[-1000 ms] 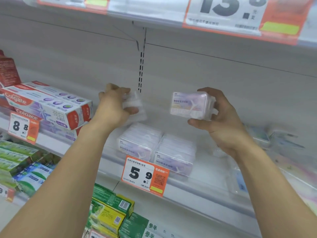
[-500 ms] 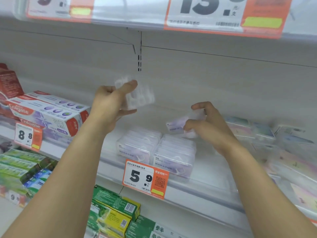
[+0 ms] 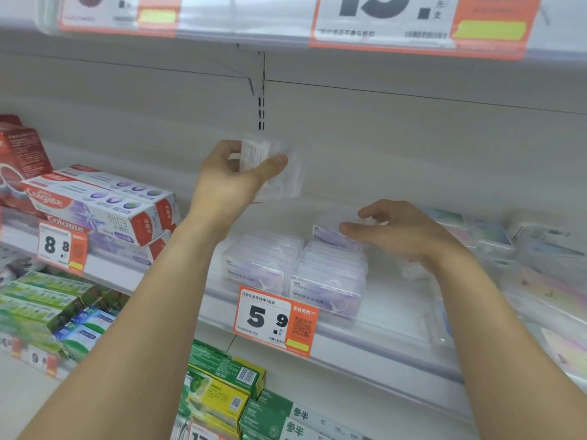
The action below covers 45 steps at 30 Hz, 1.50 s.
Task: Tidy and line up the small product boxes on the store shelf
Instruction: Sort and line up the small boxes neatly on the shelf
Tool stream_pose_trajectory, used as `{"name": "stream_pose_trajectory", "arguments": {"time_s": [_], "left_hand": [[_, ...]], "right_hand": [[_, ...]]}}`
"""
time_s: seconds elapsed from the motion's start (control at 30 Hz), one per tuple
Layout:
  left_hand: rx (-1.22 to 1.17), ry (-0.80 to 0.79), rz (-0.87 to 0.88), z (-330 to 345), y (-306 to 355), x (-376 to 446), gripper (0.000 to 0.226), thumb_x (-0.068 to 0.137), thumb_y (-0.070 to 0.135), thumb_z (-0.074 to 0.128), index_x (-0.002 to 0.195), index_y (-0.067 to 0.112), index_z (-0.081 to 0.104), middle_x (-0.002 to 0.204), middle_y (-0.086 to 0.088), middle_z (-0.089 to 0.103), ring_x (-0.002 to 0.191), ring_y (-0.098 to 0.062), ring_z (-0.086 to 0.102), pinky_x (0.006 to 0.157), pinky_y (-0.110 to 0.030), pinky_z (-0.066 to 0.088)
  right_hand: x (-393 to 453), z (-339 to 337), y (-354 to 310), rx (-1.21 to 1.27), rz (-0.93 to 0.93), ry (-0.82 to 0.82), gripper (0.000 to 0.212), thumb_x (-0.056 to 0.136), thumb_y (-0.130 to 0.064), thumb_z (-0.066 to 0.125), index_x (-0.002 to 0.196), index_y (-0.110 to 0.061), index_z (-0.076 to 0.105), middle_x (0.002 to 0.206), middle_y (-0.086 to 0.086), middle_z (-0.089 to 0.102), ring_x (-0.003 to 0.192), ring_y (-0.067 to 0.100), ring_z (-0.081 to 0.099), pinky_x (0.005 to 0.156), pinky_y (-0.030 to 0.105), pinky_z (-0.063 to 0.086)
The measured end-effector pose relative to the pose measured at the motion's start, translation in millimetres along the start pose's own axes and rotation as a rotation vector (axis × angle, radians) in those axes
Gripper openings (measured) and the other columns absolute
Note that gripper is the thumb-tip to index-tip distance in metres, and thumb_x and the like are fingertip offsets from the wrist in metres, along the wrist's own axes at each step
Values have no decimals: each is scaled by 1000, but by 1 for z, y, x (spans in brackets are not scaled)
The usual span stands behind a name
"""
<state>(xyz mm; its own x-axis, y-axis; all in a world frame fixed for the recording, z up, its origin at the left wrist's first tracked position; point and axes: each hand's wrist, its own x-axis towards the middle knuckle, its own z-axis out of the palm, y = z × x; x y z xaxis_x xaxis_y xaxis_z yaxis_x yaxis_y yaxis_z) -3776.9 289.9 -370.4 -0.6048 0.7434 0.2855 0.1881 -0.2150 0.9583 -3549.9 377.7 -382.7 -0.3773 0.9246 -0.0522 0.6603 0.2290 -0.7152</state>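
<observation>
Two rows of clear floss-pick boxes with purple labels stand on the shelf, a left row (image 3: 257, 265) and a right row (image 3: 330, 281), above the 5.9 price tag (image 3: 274, 319). My left hand (image 3: 232, 182) holds one clear box (image 3: 276, 173) up in the air, above the left row, with thumb and fingers round it. My right hand (image 3: 400, 233) is low over the back of the right row. Its thumb and fingers pinch another purple-labelled box (image 3: 333, 238) that sits at the rear of that row.
Colgate toothpaste cartons (image 3: 104, 211) are stacked to the left behind an 8.8 tag. Blurred pastel boxes (image 3: 495, 239) lie at the right of the shelf. Green and yellow cartons (image 3: 222, 385) fill the shelf below. The upper shelf edge with large price tags (image 3: 381, 23) hangs overhead.
My right hand has come down with its box from mid-air to the back of the right row. My left hand has lifted its clear box higher and turned it.
</observation>
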Motion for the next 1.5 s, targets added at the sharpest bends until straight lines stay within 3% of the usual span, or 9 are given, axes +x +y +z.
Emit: {"name": "stream_pose_trajectory", "arguments": {"time_s": [0.17, 0.3, 0.43, 0.63, 0.87, 1.03, 1.23, 1.37, 1.5], "left_hand": [[281, -48, 192, 3, 9, -9, 56, 66, 39, 87, 111, 24, 57, 95, 10, 65, 71, 2, 63, 56, -7, 46], [354, -211, 376, 7, 20, -20, 64, 59, 28, 92, 114, 22, 60, 98, 11, 66, 80, 2, 64, 67, -9, 48], [435, -351, 459, 4, 31, -25, 75, 58, 37, 91, 126, 29, 59, 127, 14, 54, 107, 10, 54, 83, 0, 42], [272, -420, 295, -10, 28, -21, 61, 75, 42, 79, 130, 44, 52, 133, 13, 56, 121, -5, 55, 99, -32, 51], [24, -506, 3, -19, 20, -17, 83, 72, 37, 81, 143, 28, 40, 126, 0, 64, 107, -19, 68, 89, -37, 56], [53, -359, 96, -14, 11, -18, 67, 78, 34, 74, 136, 9, 52, 128, -8, 61, 106, -18, 68, 77, -29, 59], [-43, -370, 378, -12, 15, -18, 66, 55, 6, 87, 115, 22, 64, 120, 9, 68, 114, -11, 64, 100, -28, 49], [-14, -360, 458, -12, 16, -19, 66, 53, 18, 89, 115, 26, 65, 120, 6, 69, 118, -13, 62, 104, -36, 47], [251, -406, 406, -20, 14, -15, 70, 64, 18, 89, 124, 31, 56, 123, 13, 63, 117, -7, 59, 100, -39, 49]], "right_hand": [[-7, 11, -17, 108, -392, 298, 49, 84, -50, 70, 128, -34, 55, 131, -8, 49, 119, 9, 53, 99, 32, 47], [-23, 15, -40, 409, -427, 33, 72, 80, -55, 69, 143, -47, 35, 130, -8, 54, 98, 11, 70, 81, 28, 57], [-20, 19, -43, 564, -459, 47, 70, 75, -22, 85, 135, -32, 51, 121, 3, 63, 91, 20, 74, 80, 40, 61], [-13, 13, -37, 692, -454, 16, 73, 60, -10, 81, 126, -30, 55, 117, 9, 67, 100, 24, 71, 95, 44, 55], [-13, 20, -41, 627, -690, 76, 78, 67, 25, 69, 130, -18, 51, 130, -1, 55, 115, 19, 63, 96, 31, 52], [-19, 10, -43, 313, -754, -79, 77, 72, 12, 72, 130, -33, 51, 132, -4, 54, 110, 14, 65, 90, 30, 55], [-14, 14, -42, 606, -511, -127, 82, 70, -41, 79, 143, -25, 44, 134, 2, 62, 119, 16, 63, 106, 40, 46], [-15, 12, -42, 611, -574, -99, 52, 79, -23, 80, 126, -11, 63, 118, 2, 72, 109, 18, 69, 94, 33, 52], [-13, 19, -47, 532, -627, 110, 60, 65, -15, 87, 120, -20, 65, 120, -5, 67, 108, 12, 66, 87, 26, 55]]}}
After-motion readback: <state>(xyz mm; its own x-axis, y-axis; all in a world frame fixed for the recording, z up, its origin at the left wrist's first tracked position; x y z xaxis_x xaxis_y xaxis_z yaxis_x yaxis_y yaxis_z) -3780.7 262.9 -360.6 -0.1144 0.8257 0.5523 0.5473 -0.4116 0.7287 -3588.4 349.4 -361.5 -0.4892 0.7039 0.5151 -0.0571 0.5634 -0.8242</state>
